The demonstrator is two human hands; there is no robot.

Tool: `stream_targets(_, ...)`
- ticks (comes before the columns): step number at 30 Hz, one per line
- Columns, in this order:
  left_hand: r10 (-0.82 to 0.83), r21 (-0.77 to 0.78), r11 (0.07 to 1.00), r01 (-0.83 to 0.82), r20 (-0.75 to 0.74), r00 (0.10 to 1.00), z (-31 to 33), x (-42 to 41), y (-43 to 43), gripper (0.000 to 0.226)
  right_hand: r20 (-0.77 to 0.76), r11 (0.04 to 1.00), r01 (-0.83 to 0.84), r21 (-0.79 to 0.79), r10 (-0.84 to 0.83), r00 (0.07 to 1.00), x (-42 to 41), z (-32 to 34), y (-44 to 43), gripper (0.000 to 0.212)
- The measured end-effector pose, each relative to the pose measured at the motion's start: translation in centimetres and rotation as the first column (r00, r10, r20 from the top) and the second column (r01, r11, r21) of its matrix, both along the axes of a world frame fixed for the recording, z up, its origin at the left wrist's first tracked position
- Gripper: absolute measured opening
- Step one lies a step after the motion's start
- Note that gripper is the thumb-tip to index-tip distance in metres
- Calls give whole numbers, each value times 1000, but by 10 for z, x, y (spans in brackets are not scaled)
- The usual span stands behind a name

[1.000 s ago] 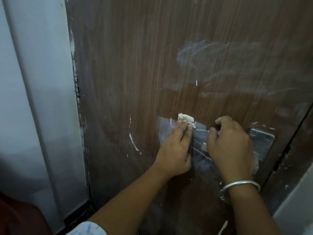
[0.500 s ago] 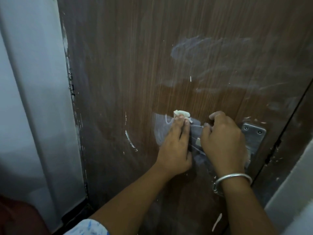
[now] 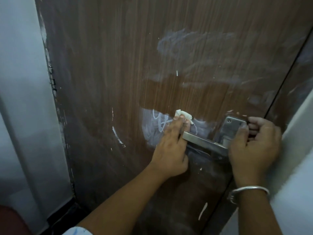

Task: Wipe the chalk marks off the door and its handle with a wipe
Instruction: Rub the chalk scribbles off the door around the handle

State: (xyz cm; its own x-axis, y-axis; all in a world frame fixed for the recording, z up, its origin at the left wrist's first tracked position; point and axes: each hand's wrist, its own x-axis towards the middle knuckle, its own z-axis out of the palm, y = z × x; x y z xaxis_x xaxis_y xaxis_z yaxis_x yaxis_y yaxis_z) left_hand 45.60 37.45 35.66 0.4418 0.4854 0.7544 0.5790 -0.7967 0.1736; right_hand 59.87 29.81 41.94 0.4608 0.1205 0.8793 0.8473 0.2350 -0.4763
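The door (image 3: 118, 65) fills the middle of the view, with a wall (image 3: 20, 99) to its left and the handle (image 3: 203, 141) low on its right side, its plate (image 3: 232, 126) at the right end. The left hand (image 3: 171, 146) lies flat on the door just left of the handle, pressing the wipe (image 3: 234, 115) against the chalk marks (image 3: 157, 126) under its fingertips. The right hand (image 3: 254, 145) sits at the door's right edge, in front of the plate, with a bangle (image 3: 249, 190) on the wrist below it.

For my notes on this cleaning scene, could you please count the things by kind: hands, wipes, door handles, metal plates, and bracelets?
Hands: 2, the left hand and the right hand
Wipes: 1, the wipe under the left fingertips
Door handles: 1, the handle
Metal plates: 1, the plate behind the handle
Bracelets: 1, the bracelet on the right wrist
Total: 6
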Motion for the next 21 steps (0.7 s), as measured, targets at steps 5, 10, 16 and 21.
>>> stream_targets(5,-19,2,1000,19,-9,1000,-7,9,-2,87,22,994,50,-99,-49,999,-1,-2,-2,19)
stream_targets(10,-30,91,995,43,-146,989,-11,9,-1,92,5,990,88,-114,-88,996,-7,0,0,21)
stream_targets(16,-89,129,984,119,-221,971,-9,21,-9,84,31,967,116,-226,-112,993,-12,4,0,29)
stream_targets(21,-37,207,975,84,-223,974,-5,32,-16,80,112,955,226,-190,-208,972,-14,3,0,23)
